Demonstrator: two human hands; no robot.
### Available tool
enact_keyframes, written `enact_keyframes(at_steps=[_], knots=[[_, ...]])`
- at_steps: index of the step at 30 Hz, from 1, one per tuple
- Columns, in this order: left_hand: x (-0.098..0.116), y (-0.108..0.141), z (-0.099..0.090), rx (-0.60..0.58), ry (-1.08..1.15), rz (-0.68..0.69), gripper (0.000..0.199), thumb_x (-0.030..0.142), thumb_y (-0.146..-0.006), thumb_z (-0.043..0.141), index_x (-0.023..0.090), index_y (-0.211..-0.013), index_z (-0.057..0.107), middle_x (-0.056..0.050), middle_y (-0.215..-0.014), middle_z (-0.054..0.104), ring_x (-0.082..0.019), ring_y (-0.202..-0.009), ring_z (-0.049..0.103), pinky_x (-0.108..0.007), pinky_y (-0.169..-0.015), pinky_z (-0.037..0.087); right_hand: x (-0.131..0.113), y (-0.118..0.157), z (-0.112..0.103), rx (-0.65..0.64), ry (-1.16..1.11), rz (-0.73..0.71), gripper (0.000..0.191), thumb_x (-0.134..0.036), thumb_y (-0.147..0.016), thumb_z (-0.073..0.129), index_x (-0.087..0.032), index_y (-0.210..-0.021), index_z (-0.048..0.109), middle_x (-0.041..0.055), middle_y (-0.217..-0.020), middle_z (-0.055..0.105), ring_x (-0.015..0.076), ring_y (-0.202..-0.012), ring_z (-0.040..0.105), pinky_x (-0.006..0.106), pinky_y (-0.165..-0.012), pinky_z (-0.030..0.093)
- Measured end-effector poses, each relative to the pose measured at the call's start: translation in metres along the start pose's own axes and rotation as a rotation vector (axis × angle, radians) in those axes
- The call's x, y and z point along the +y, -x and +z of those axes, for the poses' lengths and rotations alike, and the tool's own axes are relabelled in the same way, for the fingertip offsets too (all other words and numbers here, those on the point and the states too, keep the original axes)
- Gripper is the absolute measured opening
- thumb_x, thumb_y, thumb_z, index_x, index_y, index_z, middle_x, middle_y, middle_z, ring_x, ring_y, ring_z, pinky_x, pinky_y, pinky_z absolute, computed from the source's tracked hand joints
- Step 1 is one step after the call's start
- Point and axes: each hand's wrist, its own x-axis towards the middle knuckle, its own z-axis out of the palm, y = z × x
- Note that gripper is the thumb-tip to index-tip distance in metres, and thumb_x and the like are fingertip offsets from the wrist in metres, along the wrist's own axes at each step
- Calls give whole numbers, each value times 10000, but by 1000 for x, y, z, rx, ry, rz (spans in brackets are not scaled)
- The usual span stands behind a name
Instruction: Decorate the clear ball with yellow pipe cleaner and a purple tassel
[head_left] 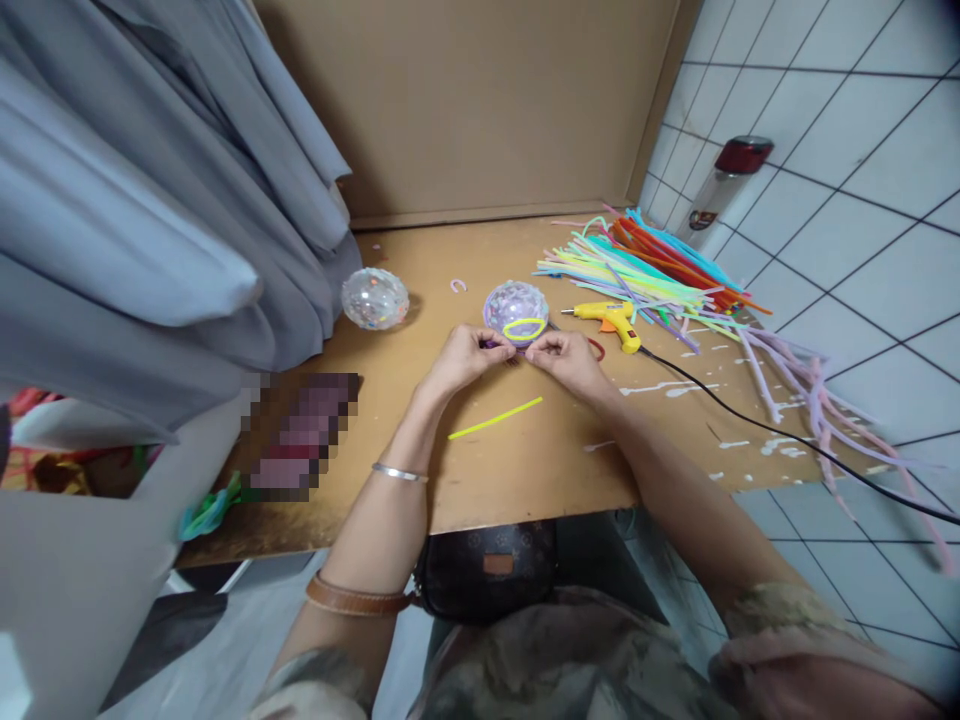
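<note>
Both hands meet at the near side of a clear ball with a lilac tint (514,303) on the wooden table. A bent yellow loop (524,328) lies against the ball's near side. My left hand (471,358) pinches with thumb and fingers beside a small purple piece at the ball's lower edge. Close to its right, my right hand (564,360) is also pinched, its fingertips almost touching the left ones. What lies between the fingertips is too small to name. A straight yellow stick (495,418) rests on the table nearer to me.
Another clear ball (375,298) sits at the left. A yellow glue gun (611,320) with a black cord lies right of the hands. Behind it spreads a pile of coloured fuzzy sticks (660,260). A bottle (724,185) stands by the tiled wall; grey cloth (172,180) hangs left.
</note>
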Motion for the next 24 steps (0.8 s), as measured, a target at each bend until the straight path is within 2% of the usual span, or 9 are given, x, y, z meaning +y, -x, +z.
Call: enact_keyframes(at_steps=[3,7,10,16,24], knots=[[1,-1,2,77,-103,14,180,283,-742,705,126,-750,794,-66,-746,783,-165,-708,671,-248,-695,510,1,-1,0,46,39,17,142,-267,-704,619,-170,-666,717,1,-640,691,131,-604,555,250,-608,403],[2,-2,4,142,-175,32,134,232,-739,689,129,-714,770,-35,-681,742,-128,-620,596,-229,-629,455,2,0,0,46,106,6,148,-236,-728,607,-166,-702,734,5,-667,707,137,-615,566,248,-606,403],[3,-3,4,169,-191,26,101,203,-725,686,130,-701,752,-24,-661,722,-120,-602,574,-229,-619,441,3,0,2,36,159,-8,190,-229,-762,594,-156,-764,769,19,-709,733,149,-639,593,254,-628,422],[2,-3,5,208,-200,27,118,223,-749,674,130,-725,743,-34,-685,730,-122,-621,577,-223,-626,437,2,2,5,19,221,-9,319,-222,-817,594,-135,-1022,823,47,-827,791,161,-700,639,260,-678,459],[0,-3,6,224,-257,21,103,193,-765,681,131,-736,759,-39,-717,751,-137,-656,612,-225,-640,436,-1,3,5,-19,272,-7,346,-225,-857,592,-148,-1092,834,35,-775,781,152,-642,600,262,-641,429]])
